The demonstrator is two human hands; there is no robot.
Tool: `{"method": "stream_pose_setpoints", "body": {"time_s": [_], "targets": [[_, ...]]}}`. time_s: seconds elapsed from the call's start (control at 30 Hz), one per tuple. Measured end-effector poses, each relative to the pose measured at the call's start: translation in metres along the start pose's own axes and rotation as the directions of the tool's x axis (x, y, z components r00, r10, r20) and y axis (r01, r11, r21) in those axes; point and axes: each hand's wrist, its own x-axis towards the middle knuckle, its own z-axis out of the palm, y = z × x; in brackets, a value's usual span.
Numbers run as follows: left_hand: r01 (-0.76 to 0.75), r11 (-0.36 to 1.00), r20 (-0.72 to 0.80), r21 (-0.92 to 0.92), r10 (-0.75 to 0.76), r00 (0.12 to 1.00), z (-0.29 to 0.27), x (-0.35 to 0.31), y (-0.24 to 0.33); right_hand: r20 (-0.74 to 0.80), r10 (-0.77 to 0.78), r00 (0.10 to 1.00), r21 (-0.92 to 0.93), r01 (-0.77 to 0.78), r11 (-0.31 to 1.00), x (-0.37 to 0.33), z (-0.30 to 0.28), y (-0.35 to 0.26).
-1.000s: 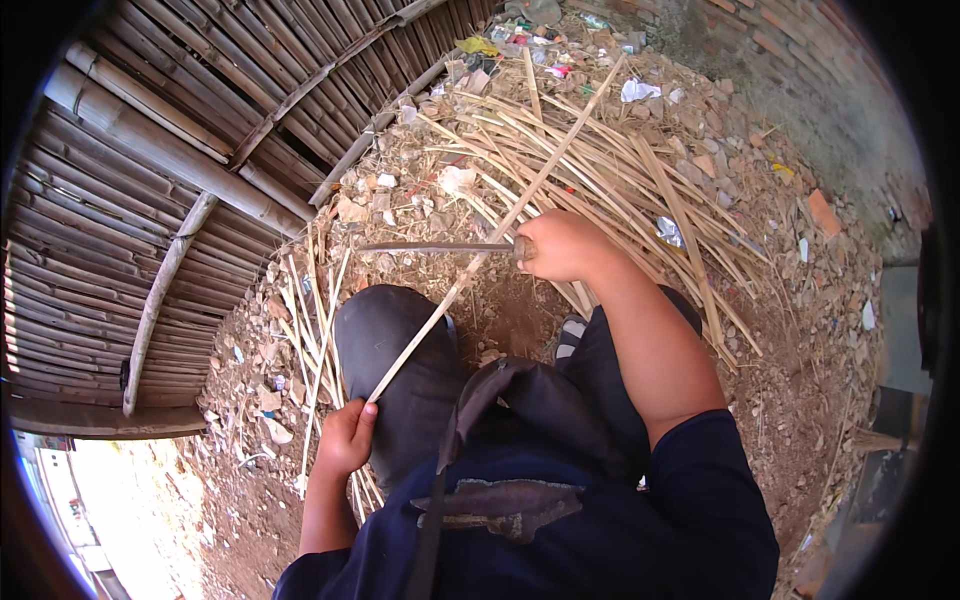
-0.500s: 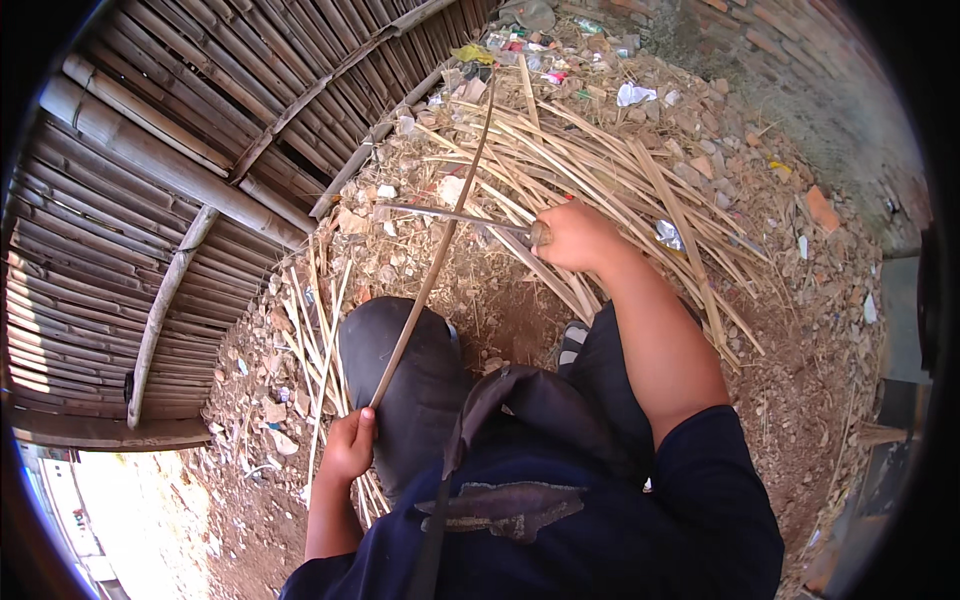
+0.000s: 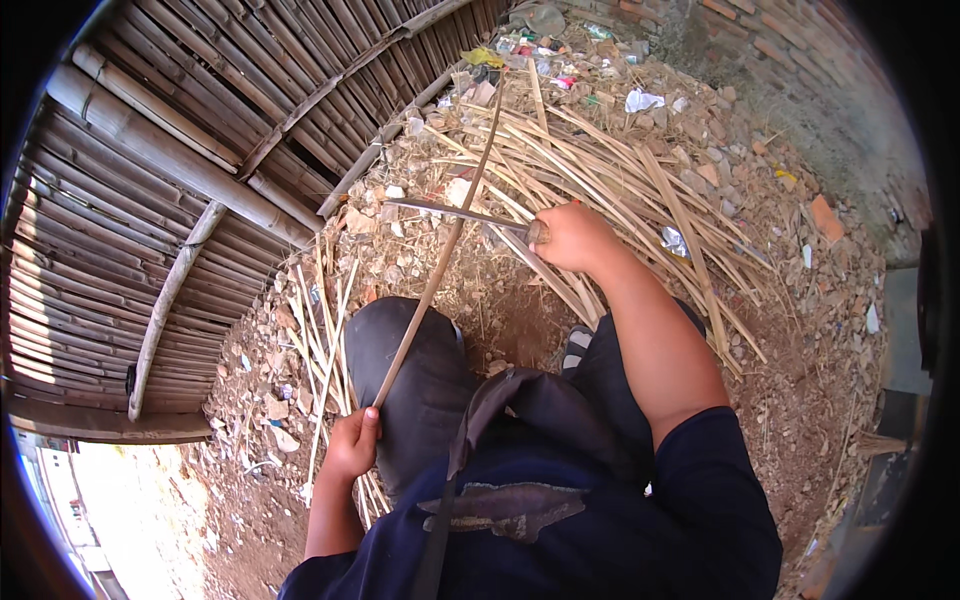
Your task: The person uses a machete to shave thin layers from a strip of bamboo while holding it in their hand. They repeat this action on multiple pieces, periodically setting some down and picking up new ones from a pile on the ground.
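My left hand [image 3: 352, 444] is closed round the lower end of a long, thin bamboo strip [image 3: 432, 288], its thumb lying along it. The strip rises past my left knee and slants away to the upper right, over the ground. In my right hand [image 3: 578, 238] is the handle of a machete [image 3: 440, 209], the fist wrapped round it. Its blade points left and crosses the strip around the upper middle of its length, seemingly touching it.
A heap of split bamboo strips [image 3: 610, 190] lies ahead and to the right. More pale strips [image 3: 325, 335] lie beside my left knee. A bamboo-slat wall [image 3: 150, 240] stands at left, a brick wall [image 3: 770, 60] at far right. Litter and stones cover the ground.
Both hands keep their grips. The blade tilts a little differently, its handle end now slightly lower against the strip. The whole view has shifted slightly.
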Motion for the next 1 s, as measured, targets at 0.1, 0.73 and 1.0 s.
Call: {"method": "stream_pose_setpoints", "body": {"time_s": [0.1, 0.73, 1.0], "targets": [[-0.072, 0.992, -0.076, 0.101, 0.080, 0.994, 0.006, -0.007, 0.009, 0.084, -0.109, 0.990, 0.032, 0.107, 0.994, -0.013, -0.007, -0.017], [0.004, 0.878, -0.125, 0.479, 0.064, 0.990, 0.013, -0.057, -0.005, 0.240, -0.320, 0.916, -0.093, 0.350, 0.932, -0.034, -0.011, -0.035], [0.005, 0.870, -0.149, 0.493, 0.079, 0.986, 0.014, -0.050, 0.009, 0.141, -0.137, 0.981, 0.005, 0.137, 0.991, -0.016, -0.014, -0.007]]}}
